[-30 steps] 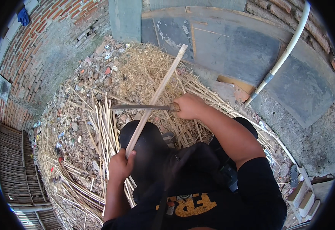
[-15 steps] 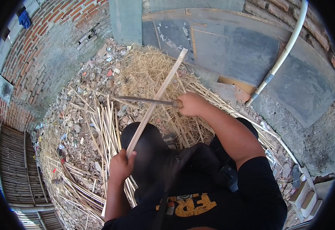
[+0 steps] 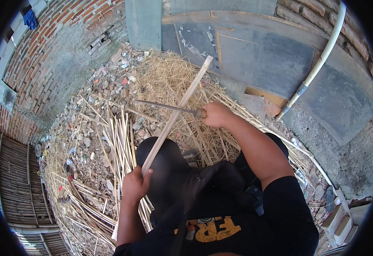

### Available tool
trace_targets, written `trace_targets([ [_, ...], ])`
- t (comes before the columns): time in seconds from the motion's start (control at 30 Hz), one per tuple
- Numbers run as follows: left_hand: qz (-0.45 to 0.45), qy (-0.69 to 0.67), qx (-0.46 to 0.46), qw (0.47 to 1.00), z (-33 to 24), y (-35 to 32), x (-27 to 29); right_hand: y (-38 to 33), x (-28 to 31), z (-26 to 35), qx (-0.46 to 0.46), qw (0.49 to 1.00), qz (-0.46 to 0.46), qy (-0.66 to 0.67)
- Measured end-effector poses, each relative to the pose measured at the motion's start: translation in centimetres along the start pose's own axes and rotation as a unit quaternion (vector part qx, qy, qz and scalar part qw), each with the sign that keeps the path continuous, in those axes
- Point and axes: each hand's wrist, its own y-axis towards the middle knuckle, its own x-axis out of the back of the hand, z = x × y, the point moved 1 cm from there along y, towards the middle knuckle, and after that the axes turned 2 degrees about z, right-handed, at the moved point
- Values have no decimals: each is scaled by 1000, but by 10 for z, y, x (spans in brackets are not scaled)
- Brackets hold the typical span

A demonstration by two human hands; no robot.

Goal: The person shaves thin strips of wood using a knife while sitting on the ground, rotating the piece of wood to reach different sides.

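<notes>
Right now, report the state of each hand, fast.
Left hand: closed, holding the near end of a pale bamboo strip.
Right hand: closed, holding a machete by its handle.

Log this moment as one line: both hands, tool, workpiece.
left hand: gripping wooden strip near lower end | right hand: gripping knife | knife: crosses strip in view | strip: slanted, upper end free

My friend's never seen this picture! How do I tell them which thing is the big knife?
Find the heap of straw below the grey panels. Over its lower part, the right hand grips the knife by its brown handle, blade pointing left. Unlike the pale strip it crosses, its blade is dark and narrow.
</notes>
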Motion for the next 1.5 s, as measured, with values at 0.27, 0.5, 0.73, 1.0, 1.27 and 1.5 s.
trace_targets([
  [0.27,-4,4,-5,1000,0,1,-3,-25,7,35,52,996,17,-64],
  [0.5,25,-2,8,1000,-4,4,4,4,6,-12,-19,1000,-10,12],
  [0.73,-9,10,-10,1000,3,2,-5,-14,11,15,12,999,-13,-28],
  [1.0,-9,6,-17,1000,3,5,-6,-3,9,-2,1,1000,0,-24],
  [1.27,-6,11,-12,1000,6,5,-4,-1,6,-12,-11,999,-33,8],
  [1.5,-11,10,-21,1000,6,7,-6,-23,11,26,24,998,6,-65],
])
